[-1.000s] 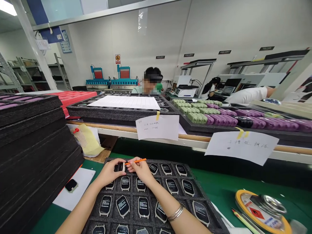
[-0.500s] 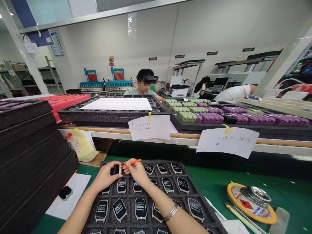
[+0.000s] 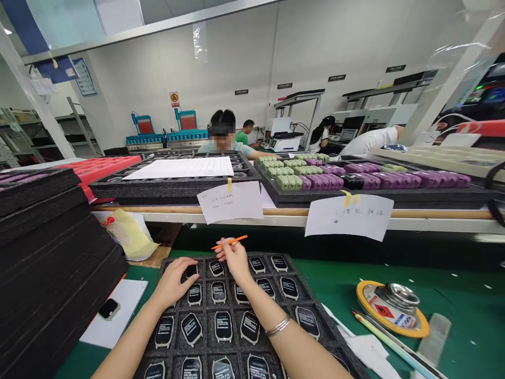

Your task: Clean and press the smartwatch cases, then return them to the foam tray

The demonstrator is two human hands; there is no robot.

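**Two bare hands at a foam tray of watches, orange stick in the right**

Left hand [image 3: 175,279]: thumb and fingers arched round a partly hidden watch [image 3: 192,270]; firm grip or mere touch, cannot tell. Right hand [image 3: 234,258]: fingers pinched on an orange stick [image 3: 240,238], held pen-like, above the tray's far edge.

Handling, judged by eye: watch probably light and stiff; glassy front likely slippery and easy to scratch or smudge. Best hold is thumb and finger on opposite side rims, off the screen. Stick looks thin, light, rigid; pinch mid-shaft.

Looks: hidden watch shows a dark face. Neighbouring watches [image 3: 223,326] have dark rounded-rectangle screens, pale rims, small white text, too small to read. No straps seen on them.

Location: left-hand watch at the far-left pocket of the black foam tray [image 3: 205,307]; seated flat or tilted, unclear. Others sit in separate pockets, some turned askew.

Farther out: lone watch [image 3: 109,309] on white paper [image 3: 132,295] left of tray, tall black foam stack [image 3: 43,273] beyond; yellow-rimmed round container [image 3: 363,295] to the right, on the green tabletop [image 3: 469,310].
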